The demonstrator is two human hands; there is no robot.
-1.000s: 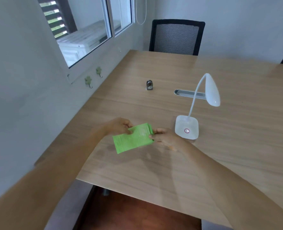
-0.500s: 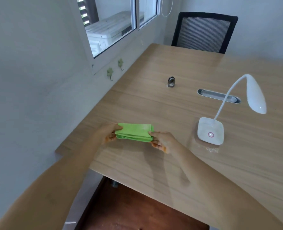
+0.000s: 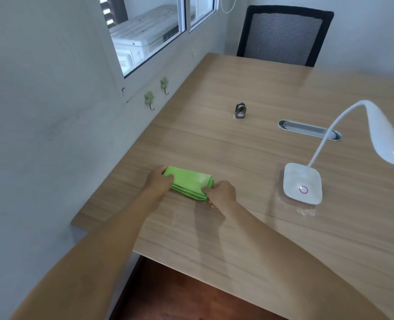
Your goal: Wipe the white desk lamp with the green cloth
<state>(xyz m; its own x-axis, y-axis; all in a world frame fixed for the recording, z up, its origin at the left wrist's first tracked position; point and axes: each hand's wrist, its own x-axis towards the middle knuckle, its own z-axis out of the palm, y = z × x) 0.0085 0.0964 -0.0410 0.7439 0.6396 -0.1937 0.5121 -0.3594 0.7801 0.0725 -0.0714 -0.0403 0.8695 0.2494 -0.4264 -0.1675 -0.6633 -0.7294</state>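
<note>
A folded green cloth (image 3: pixel 189 181) lies flat on the wooden desk (image 3: pixel 249 227) near its left edge. My left hand (image 3: pixel 158 180) grips the cloth's left end and my right hand (image 3: pixel 220 191) pinches its right end. The white desk lamp stands well to the right of both hands, apart from them. Its square base (image 3: pixel 303 182) has a pink ring button, and a thin curved neck rises to the drooping head (image 3: pixel 383 132).
A small metal fitting (image 3: pixel 240 110) and an oval cable slot (image 3: pixel 306 129) sit further back on the desk. A black mesh chair (image 3: pixel 283 33) stands at the far end. The wall with a window and two green hooks (image 3: pixel 149 99) runs along the left.
The cloth went from held up and partly open to folded and laid flat on the desk. The view has shifted, so the lamp now appears further right.
</note>
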